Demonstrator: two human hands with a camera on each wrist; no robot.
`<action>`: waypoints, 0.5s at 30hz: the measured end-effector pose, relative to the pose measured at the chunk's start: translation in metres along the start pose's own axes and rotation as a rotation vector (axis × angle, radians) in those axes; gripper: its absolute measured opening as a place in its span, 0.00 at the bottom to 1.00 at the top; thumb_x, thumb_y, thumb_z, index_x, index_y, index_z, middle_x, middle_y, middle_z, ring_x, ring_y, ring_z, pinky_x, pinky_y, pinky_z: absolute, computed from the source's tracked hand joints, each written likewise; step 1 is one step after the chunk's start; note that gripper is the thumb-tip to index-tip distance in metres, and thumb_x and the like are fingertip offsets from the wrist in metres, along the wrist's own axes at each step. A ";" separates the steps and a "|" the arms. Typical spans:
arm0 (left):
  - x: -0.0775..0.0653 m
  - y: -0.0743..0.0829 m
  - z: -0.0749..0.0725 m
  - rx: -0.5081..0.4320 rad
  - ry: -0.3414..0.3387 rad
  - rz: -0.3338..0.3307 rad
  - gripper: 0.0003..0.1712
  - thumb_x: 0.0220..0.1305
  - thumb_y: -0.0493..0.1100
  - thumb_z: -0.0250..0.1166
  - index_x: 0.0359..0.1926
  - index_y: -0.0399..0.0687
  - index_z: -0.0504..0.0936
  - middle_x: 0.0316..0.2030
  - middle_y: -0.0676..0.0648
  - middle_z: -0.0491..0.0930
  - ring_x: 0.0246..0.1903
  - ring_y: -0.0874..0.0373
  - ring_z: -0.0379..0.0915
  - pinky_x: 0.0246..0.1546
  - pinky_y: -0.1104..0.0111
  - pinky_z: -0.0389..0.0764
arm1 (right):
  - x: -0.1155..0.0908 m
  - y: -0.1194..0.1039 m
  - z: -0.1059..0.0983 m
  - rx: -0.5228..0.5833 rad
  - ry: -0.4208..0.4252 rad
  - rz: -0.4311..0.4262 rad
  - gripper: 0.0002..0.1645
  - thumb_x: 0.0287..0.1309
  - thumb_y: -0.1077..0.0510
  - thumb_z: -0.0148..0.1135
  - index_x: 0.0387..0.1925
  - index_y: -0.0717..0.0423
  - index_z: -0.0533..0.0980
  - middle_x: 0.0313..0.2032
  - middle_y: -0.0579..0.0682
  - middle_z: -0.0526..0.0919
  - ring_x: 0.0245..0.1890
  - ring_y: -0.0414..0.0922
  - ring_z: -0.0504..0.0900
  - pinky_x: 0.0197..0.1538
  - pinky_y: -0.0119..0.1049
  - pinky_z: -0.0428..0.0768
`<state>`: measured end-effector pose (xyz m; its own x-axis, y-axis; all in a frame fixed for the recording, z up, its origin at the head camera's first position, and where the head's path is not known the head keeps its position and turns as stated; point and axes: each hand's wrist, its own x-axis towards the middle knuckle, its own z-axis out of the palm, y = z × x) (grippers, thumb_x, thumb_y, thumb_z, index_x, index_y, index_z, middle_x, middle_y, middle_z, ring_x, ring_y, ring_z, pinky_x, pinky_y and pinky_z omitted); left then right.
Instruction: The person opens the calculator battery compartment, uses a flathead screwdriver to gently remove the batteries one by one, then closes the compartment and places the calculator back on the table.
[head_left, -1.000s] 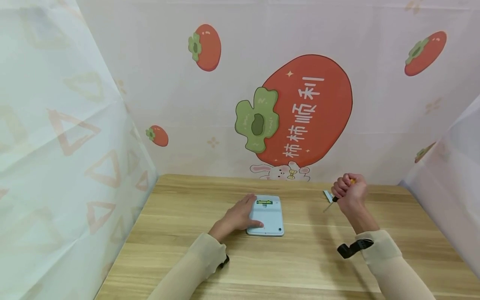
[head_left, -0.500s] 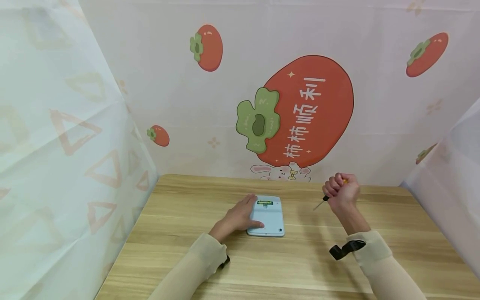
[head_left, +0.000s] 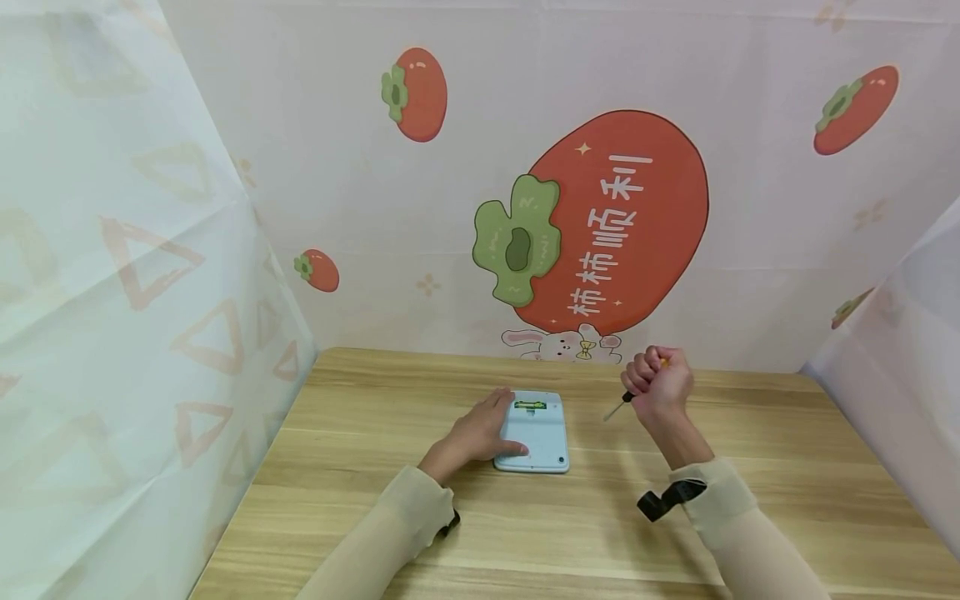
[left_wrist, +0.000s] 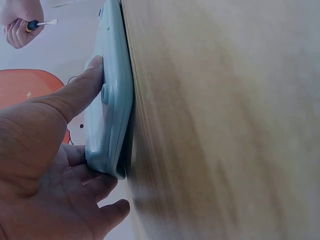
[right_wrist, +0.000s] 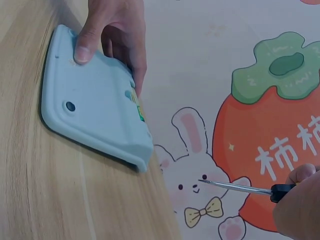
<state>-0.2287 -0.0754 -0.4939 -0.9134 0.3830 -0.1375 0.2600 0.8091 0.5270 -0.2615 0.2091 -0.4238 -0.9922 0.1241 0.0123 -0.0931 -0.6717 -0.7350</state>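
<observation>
The left hand (head_left: 478, 429) holds a pale-blue device (head_left: 540, 435), which lies on the table (head_left: 375, 408). At two o'clock from it, the right hand (head_left: 658, 385) grips a screwdriver (right_wrist: 247, 188); its handle (head_left: 664, 362), mostly hidden, seems yellow.

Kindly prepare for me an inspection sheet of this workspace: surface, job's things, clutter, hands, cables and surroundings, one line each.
Surface: wood-grain table.
Job's things: light-blue device lying on the table, with a green-and-yellow piece on its upward face; screwdriver held with its tip apart from the device.
Clutter: nothing seen.
Hands: left hand grips the device by its left side; right hand holds the screwdriver; black strap at the right cuff.
Cables: nothing seen.
Surroundings: pale back wall printed with red fruit and a rabbit.
</observation>
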 end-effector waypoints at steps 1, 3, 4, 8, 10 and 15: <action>0.000 0.000 0.000 0.001 0.001 0.001 0.60 0.62 0.58 0.78 0.83 0.40 0.56 0.82 0.38 0.54 0.81 0.42 0.53 0.77 0.43 0.63 | 0.000 0.002 0.001 0.002 -0.004 0.003 0.26 0.73 0.62 0.26 0.15 0.50 0.51 0.14 0.44 0.47 0.15 0.42 0.42 0.23 0.37 0.39; 0.000 0.000 0.000 0.002 0.001 0.002 0.60 0.62 0.58 0.78 0.83 0.40 0.56 0.82 0.38 0.54 0.81 0.42 0.53 0.76 0.43 0.63 | -0.001 0.005 0.003 0.010 -0.013 0.011 0.25 0.73 0.62 0.26 0.15 0.50 0.51 0.14 0.44 0.47 0.15 0.42 0.41 0.23 0.37 0.39; 0.000 -0.001 0.000 0.003 0.002 0.003 0.60 0.62 0.58 0.78 0.83 0.40 0.56 0.82 0.38 0.55 0.81 0.42 0.53 0.76 0.42 0.63 | -0.001 0.006 0.005 0.008 -0.017 0.012 0.25 0.73 0.62 0.26 0.15 0.51 0.51 0.15 0.45 0.46 0.16 0.42 0.41 0.23 0.37 0.39; 0.000 -0.001 0.000 0.005 0.001 0.005 0.60 0.62 0.59 0.78 0.83 0.41 0.56 0.82 0.39 0.55 0.81 0.41 0.53 0.76 0.42 0.64 | -0.001 0.013 0.009 0.008 -0.025 0.010 0.26 0.73 0.62 0.26 0.14 0.51 0.51 0.14 0.45 0.46 0.15 0.43 0.41 0.23 0.38 0.39; 0.000 0.000 0.000 0.002 0.001 0.005 0.60 0.62 0.59 0.78 0.83 0.41 0.56 0.82 0.39 0.55 0.81 0.41 0.53 0.75 0.41 0.65 | -0.001 0.017 0.011 0.007 -0.027 0.001 0.27 0.73 0.62 0.27 0.14 0.50 0.51 0.14 0.44 0.47 0.15 0.43 0.41 0.23 0.38 0.39; 0.000 -0.001 0.000 0.005 0.001 0.002 0.60 0.62 0.59 0.78 0.83 0.41 0.56 0.82 0.39 0.55 0.80 0.40 0.54 0.73 0.38 0.66 | 0.001 0.026 0.014 -0.008 -0.017 -0.026 0.28 0.73 0.62 0.28 0.13 0.50 0.53 0.12 0.43 0.50 0.14 0.43 0.42 0.22 0.38 0.40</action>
<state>-0.2290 -0.0758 -0.4941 -0.9133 0.3841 -0.1356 0.2633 0.8106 0.5231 -0.2658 0.1814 -0.4328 -0.9907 0.1290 0.0424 -0.1179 -0.6624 -0.7398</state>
